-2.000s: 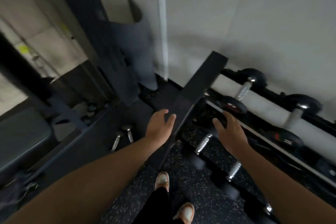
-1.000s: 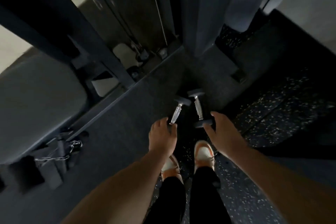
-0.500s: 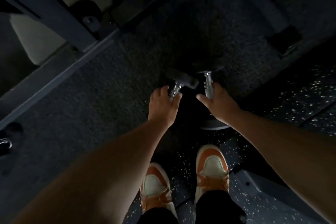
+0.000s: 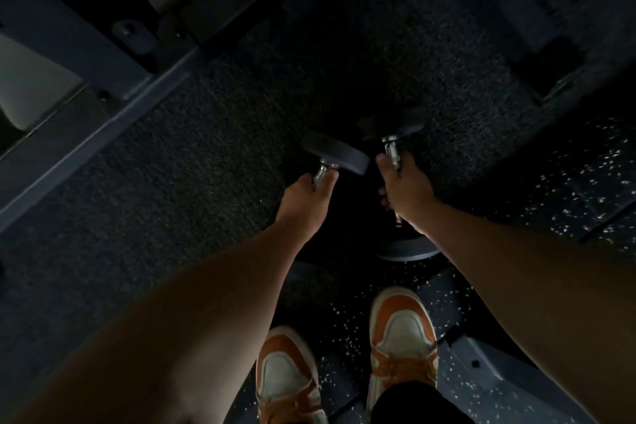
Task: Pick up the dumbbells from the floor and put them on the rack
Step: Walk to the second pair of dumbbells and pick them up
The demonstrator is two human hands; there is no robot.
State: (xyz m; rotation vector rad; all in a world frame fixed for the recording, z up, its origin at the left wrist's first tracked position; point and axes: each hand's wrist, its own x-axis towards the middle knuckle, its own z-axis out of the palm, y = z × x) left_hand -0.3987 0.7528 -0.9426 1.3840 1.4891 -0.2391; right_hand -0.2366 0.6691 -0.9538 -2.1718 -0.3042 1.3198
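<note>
Two small dumbbells with chrome handles and dark round heads lie side by side on the dark floor mat just ahead of my feet. My left hand [image 4: 304, 196] is closed around the handle of the left dumbbell [image 4: 335, 157]; only its far head and a bit of chrome show. My right hand [image 4: 406, 191] is wrapped around the handle of the right dumbbell [image 4: 392, 134], whose near head [image 4: 407, 246] shows below my wrist. The rack is out of view.
A dark metal machine frame [image 4: 86, 55] runs diagonally across the upper left, with a pale base beneath it. Another frame foot [image 4: 516, 10] sits at the upper right. My orange and white shoes [image 4: 401, 330] stand on speckled rubber flooring.
I turned away from the rack and bent down toward the floor. Both hands reached down and closed around the two dumbbell handles.
</note>
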